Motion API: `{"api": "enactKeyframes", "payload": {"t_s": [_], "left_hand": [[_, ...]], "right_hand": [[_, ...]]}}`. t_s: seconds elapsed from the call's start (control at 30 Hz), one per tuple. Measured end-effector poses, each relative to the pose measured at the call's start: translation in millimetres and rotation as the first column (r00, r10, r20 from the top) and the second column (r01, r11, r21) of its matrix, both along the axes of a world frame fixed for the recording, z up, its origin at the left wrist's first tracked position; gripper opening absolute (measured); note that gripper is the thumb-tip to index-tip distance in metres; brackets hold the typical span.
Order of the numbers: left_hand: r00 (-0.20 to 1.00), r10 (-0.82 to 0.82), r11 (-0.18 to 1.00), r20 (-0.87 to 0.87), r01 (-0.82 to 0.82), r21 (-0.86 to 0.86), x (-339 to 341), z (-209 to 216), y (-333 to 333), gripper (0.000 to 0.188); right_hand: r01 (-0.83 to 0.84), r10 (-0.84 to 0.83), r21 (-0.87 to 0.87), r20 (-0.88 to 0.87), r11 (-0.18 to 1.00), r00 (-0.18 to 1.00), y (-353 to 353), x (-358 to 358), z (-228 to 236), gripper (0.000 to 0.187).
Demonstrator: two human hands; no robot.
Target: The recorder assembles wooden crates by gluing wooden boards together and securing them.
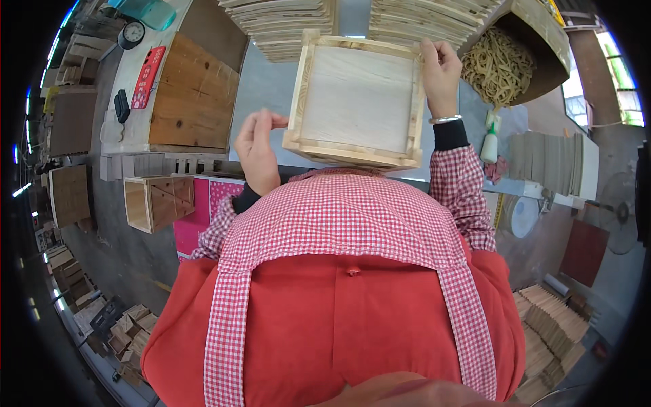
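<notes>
A shallow square wooden box [359,102] with pale wood sides and a whitish flat panel inside them stands on the work table, close against my apron. My left hand [260,149] is beside its left side, fingers bent together, with a fingertip reaching the box's edge. At the far right corner, my right hand [442,76] has its thumb and fingers closed on the box's rim. A bracelet and a dark cuff show at the right wrist. The undersides of both hands are hidden.
Stacks of thin wooden strips [285,27] rise behind the box. To the right are a carton of tan bands [502,68], a glue bottle [489,142] and a row of grey boards [546,163]. On the left, a wooden cabinet [196,95] carries a red phone [147,78] and a clock [131,34].
</notes>
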State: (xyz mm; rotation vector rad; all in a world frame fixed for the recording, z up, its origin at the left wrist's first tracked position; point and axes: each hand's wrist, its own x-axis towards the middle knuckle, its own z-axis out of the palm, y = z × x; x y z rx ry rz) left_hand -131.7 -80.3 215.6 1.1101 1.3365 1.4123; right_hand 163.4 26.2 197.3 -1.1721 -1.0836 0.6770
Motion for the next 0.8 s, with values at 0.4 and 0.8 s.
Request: {"api": "enactKeyframes", "payload": {"t_s": [0.4, 0.8], "left_hand": [[0.901, -0.430, 0.900, -0.050, 0.432, 0.048, 45, -19, 171, 0.040], [0.952, -0.307, 0.951, -0.003, 0.307, 0.035, 64, -2, 186, 0.041]], "right_hand": [[0.058, -0.066, 0.083, 0.107, 0.995, 0.992, 0, 5, -14, 0.024], [0.200, -0.211, 0.155, 0.059, 0.967, 0.976, 42, 14, -5, 0.022]]}}
